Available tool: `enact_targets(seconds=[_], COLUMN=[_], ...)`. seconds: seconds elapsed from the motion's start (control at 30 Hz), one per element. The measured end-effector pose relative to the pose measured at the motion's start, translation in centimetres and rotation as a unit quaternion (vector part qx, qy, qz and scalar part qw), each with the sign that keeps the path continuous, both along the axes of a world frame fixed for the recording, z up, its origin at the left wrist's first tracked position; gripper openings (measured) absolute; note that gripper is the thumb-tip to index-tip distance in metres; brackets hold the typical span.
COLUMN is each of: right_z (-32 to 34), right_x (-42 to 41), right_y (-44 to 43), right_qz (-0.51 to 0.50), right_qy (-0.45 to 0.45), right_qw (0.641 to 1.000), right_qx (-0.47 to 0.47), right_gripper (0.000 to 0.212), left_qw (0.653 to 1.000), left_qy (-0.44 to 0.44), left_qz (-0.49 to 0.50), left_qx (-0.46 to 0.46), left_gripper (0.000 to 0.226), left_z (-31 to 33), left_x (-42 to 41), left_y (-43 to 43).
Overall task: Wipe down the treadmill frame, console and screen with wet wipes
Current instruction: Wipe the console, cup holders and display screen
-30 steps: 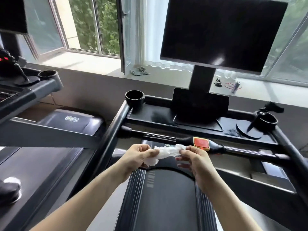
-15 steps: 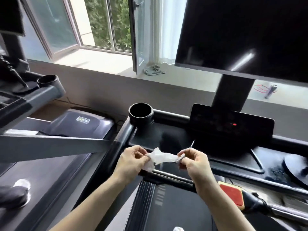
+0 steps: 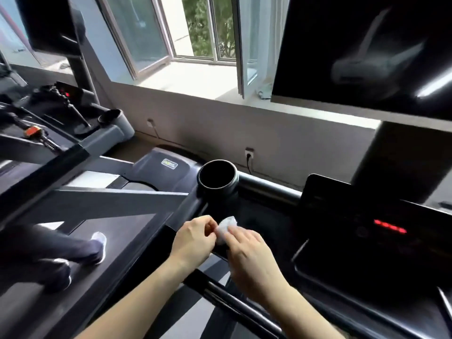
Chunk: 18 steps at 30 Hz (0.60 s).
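A crumpled white wet wipe (image 3: 226,227) is bunched between my two hands over the left part of the black treadmill console tray (image 3: 264,223). My left hand (image 3: 194,237) pinches its left edge with curled fingers. My right hand (image 3: 249,250) covers and holds its right side. Just beyond the hands stands the round black cup holder (image 3: 217,178) on the frame rail (image 3: 266,188). The control panel (image 3: 381,228) with red lit digits lies to the right. The big dark screen (image 3: 362,52) hangs above at the upper right.
A front handlebar (image 3: 234,302) runs under my forearms. On the left a second treadmill (image 3: 80,140) has a person's legs and shoes (image 3: 73,253) on its belt. Behind are an open window (image 3: 242,45), a sill and a wall socket (image 3: 249,152).
The view has swung closer and to the left over the console. The wipe, stretched between my hands before, is now bunched small as my hands have come together.
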State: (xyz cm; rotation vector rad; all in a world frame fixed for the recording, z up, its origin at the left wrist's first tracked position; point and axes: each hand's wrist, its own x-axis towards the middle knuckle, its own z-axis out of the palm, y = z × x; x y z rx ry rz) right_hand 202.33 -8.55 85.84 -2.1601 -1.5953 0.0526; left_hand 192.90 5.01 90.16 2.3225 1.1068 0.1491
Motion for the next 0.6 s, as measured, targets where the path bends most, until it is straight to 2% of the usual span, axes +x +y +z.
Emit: enact_targets(seconds=[0.07, 0.17, 0.33, 0.47, 0.6], right_z=[-0.9, -1.7, -3.2, -2.5, -2.3], right_x=[-0.4, -0.8, -1.6, -3.7, -5.1], right_y=[0.2, 0.5, 2.1, 6.0, 7.4], right_qz=[0.026, 0.021, 0.027, 0.037, 0.021], right_qy=[-0.032, -0.052, -0.064, -0.063, -0.047], right_qw=[0.998, 0.994, 0.994, 0.994, 0.992], right_qx=[-0.036, -0.094, -0.085, -0.084, -0.114], right_gripper=[0.06, 0.064, 0.077, 0.083, 0.086], left_qw=[0.998, 0.988, 0.977, 0.982, 0.978], left_qy=[0.026, 0.039, -0.006, -0.036, -0.046], left_qz=[-0.048, -0.122, -0.109, -0.09, -0.142], left_qx=[0.026, 0.088, 0.182, 0.164, 0.149], left_gripper=[0.023, 0.036, 0.028, 0.023, 0.018], left_z=[0.0, -0.2, 0.2, 0.0, -0.8], left_x=[0.1, -0.3, -1.2, -1.4, -1.2], left_y=[0.5, 1.9, 5.8, 8.7, 9.8])
